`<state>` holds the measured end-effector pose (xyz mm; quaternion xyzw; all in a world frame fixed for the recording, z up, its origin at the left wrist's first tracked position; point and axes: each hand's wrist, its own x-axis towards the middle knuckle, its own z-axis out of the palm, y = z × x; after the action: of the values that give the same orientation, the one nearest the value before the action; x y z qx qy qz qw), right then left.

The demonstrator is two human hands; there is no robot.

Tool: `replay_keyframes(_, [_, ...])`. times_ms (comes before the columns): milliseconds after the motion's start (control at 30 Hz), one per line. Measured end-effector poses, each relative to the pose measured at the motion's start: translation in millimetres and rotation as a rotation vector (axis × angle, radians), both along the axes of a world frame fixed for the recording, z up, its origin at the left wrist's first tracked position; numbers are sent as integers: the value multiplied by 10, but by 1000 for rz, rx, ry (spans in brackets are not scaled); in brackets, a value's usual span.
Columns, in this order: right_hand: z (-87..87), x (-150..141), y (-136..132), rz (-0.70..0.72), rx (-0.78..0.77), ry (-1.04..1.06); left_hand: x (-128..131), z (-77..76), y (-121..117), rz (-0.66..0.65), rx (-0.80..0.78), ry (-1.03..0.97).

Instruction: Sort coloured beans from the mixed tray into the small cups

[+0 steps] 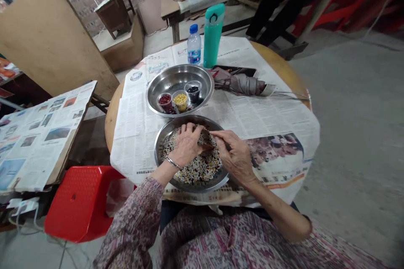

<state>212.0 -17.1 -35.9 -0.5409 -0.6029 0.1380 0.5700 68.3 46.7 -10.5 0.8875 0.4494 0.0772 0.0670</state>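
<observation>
A steel basin (160, 164) in front of me holds a mix of white, yellow, dark red and black grains and beans (198, 170). My left hand (187, 141), with a bangle at its wrist, reaches into the mix, fingers apart and thumb stretched to the right. Over the basin's right side, my right hand (233, 153) has its thumb and fingers pinched together; whatever lies between them is too small to make out. Behind stands a second steel basin (176, 73) with three clear cups: red beans (165, 100), yellow beans (180, 100) and black beans (193, 90).
Newspaper (132, 130) covers the round table. At its back stand a water bottle (194, 46) and a teal flask (213, 35), near a folded umbrella (240, 82) and a phone (249, 70). A red stool (80, 201) and a newspaper-covered table (41, 134) are on the left.
</observation>
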Motion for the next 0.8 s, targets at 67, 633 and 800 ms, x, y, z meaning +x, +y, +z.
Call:
replay_keyframes(67, [0,3,-2,3,2,-7,81,0,40,-140,-81,11])
replay_keyframes(633, [5,-8,-4,30,2,-84,-726,314,-412,-7,-81,6])
replay_keyframes(800, [-2,-11,-8,41,-16,-97,-660,179,-333,174,-134,-31])
